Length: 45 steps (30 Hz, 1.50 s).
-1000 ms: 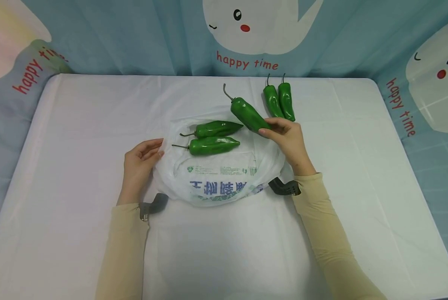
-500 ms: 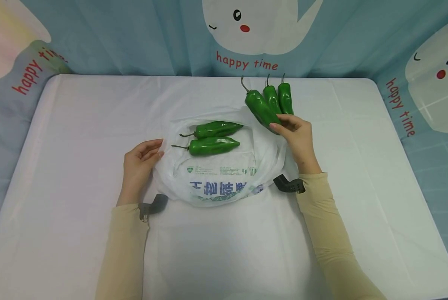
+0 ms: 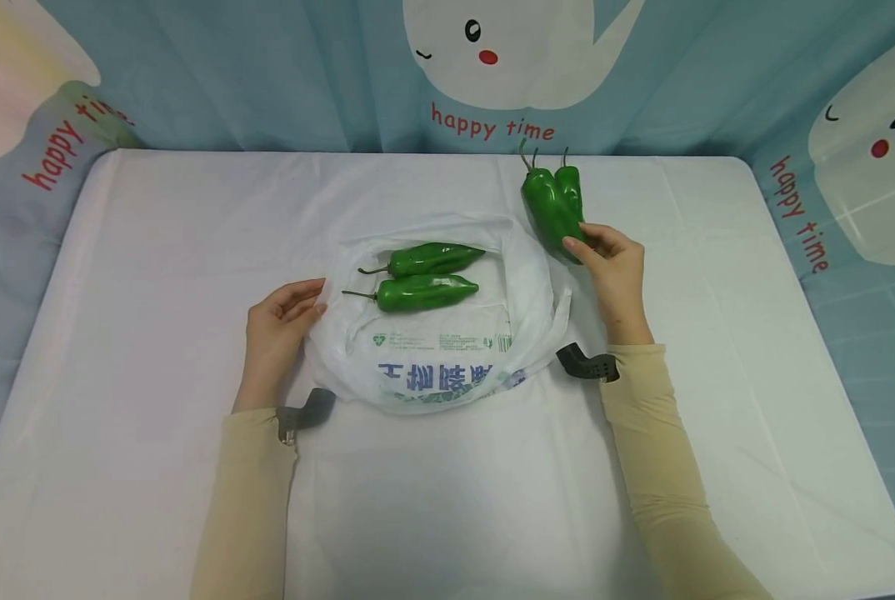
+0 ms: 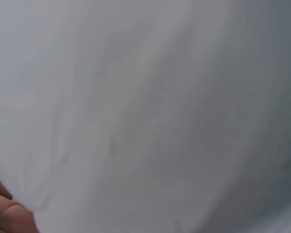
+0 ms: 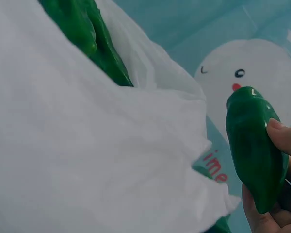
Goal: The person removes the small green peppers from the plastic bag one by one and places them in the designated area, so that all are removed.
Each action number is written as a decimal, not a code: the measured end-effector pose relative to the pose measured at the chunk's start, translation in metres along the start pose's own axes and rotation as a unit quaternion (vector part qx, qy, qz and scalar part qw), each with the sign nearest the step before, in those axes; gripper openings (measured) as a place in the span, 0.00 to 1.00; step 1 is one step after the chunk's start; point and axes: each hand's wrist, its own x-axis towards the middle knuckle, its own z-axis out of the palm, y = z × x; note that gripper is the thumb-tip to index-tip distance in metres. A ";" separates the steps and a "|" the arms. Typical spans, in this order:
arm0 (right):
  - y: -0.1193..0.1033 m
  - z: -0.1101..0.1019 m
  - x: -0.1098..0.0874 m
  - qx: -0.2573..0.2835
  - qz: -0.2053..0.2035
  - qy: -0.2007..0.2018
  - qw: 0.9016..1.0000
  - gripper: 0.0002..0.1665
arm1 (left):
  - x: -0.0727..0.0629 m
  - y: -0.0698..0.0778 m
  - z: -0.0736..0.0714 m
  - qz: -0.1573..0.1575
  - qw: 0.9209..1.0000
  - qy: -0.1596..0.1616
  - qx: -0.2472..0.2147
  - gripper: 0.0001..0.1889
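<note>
My right hand pinches a green chili pepper near its lower tip, up right of the white plastic bag. The held pepper shows between thumb and fingers in the right wrist view. In the head view it overlaps two more peppers at the back; one pepper shows beside it, the other is mostly hidden. Inside the open-mouthed bag lie an upper pepper and a lower pepper, stems to the left. My left hand grips the bag's left rim; bag plastic fills the left wrist view.
A white cloth covers the table. Behind its far edge hangs a blue curtain with cartoon prints. Dark wrist camera mounts sit at the left cuff and the right cuff.
My right hand has carried the pepper rightward from above the bag to the two peppers at the back. The bag's right side has loosened a little. My left hand has stayed at the rim.
</note>
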 end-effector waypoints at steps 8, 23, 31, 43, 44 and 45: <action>0.004 -0.012 0.006 0.033 0.009 0.040 0.999 0.14 | 0.000 -0.001 0.000 -0.003 1.000 0.000 0.001 0.18; 0.019 -0.041 0.017 0.008 0.040 0.133 0.990 0.18 | 0.001 -0.001 0.000 -0.007 1.000 -0.004 0.001 0.19; 0.029 -0.049 0.023 -0.025 0.068 0.175 0.982 0.17 | 0.001 -0.001 0.000 -0.008 1.000 -0.005 0.005 0.19; 0.037 -0.050 0.023 -0.130 0.077 0.181 0.972 0.21 | 0.000 0.000 0.001 -0.010 1.000 -0.003 0.009 0.18; 0.037 -0.050 0.023 -0.134 0.078 0.180 0.971 0.22 | 0.000 0.000 0.001 -0.009 1.000 -0.002 0.008 0.18; 0.037 -0.050 0.023 -0.139 0.078 0.179 0.971 0.22 | 0.000 0.000 0.001 -0.009 1.000 -0.002 0.008 0.18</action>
